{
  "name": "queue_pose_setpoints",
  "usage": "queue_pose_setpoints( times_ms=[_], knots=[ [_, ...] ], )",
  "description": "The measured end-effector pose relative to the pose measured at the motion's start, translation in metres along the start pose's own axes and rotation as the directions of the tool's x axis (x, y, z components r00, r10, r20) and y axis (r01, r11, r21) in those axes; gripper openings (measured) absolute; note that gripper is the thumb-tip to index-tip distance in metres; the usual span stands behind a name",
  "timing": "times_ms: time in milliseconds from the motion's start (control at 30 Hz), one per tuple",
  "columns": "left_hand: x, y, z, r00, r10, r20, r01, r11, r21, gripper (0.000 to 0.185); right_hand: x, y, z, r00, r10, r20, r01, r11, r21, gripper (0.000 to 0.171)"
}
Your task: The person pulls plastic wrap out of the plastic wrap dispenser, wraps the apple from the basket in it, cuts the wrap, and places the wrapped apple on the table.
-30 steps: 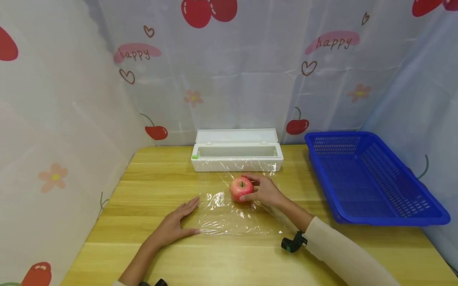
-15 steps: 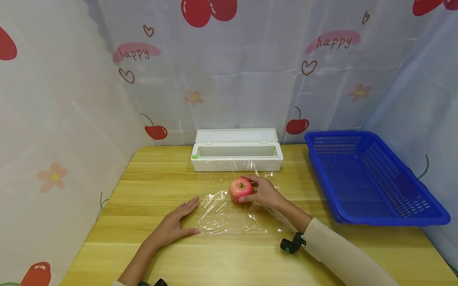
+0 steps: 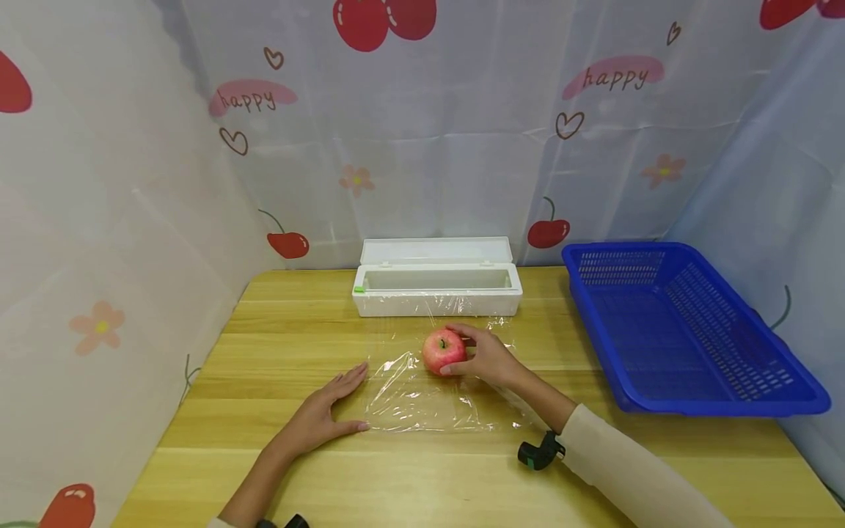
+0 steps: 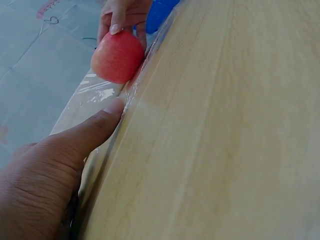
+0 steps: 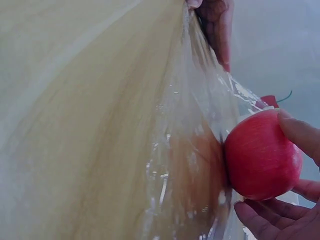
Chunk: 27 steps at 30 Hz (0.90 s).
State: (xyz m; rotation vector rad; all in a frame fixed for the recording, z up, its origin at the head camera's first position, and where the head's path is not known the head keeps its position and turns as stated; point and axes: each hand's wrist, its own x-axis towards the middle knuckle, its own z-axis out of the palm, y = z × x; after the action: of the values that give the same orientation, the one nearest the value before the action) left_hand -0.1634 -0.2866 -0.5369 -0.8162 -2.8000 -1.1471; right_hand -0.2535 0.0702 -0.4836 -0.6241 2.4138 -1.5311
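A red apple (image 3: 441, 352) sits on a sheet of clear plastic wrap (image 3: 416, 411) at the middle of the table. My right hand (image 3: 487, 357) grips it from the right side, thumb in front and fingers behind. In the right wrist view the apple (image 5: 262, 155) rests against the shiny wrap (image 5: 180, 150). My left hand (image 3: 320, 416) lies at the wrap's left edge, fingers extended and thumb apart, touching the film's border. The left wrist view has that thumb (image 4: 92, 131) on the edge of the film. Behind the apple, the wrap runs up to a white wrap dispenser box (image 3: 436, 305) with its lid raised.
A blue plastic basket (image 3: 660, 407) with perforated sides stands on the right of the wooden table (image 3: 422, 484). Printed curtains (image 3: 449, 147) enclose the back and both sides. A green slider (image 3: 359, 289) sits at the left end of the box's front edge.
The apple and right hand have shifted very slightly toward the person, and the creases in the wrap have changed. The left hand stays in place.
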Motion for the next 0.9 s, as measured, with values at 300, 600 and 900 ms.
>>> queue_pose_setpoints(
  times_ms=[300,600,900],
  knots=[
    [0.002,0.001,0.001,0.999,0.045,-0.023,-0.046,0.999,-0.017,0.087,-0.034,-0.004,-0.029,0.994,0.018,-0.107,-0.024,0.998,-0.056,0.054],
    [0.001,-0.002,0.001,0.997,0.068,-0.04,-0.07,0.997,-0.039,0.083,-0.079,0.001,-0.053,0.994,-0.018,-0.111,0.013,0.999,-0.05,0.041],
    [0.0,0.001,0.006,0.996,0.083,-0.043,-0.086,0.994,-0.063,0.076,-0.108,0.018,-0.067,0.999,0.013,0.03,-0.009,0.993,-0.12,0.047]
  ],
)
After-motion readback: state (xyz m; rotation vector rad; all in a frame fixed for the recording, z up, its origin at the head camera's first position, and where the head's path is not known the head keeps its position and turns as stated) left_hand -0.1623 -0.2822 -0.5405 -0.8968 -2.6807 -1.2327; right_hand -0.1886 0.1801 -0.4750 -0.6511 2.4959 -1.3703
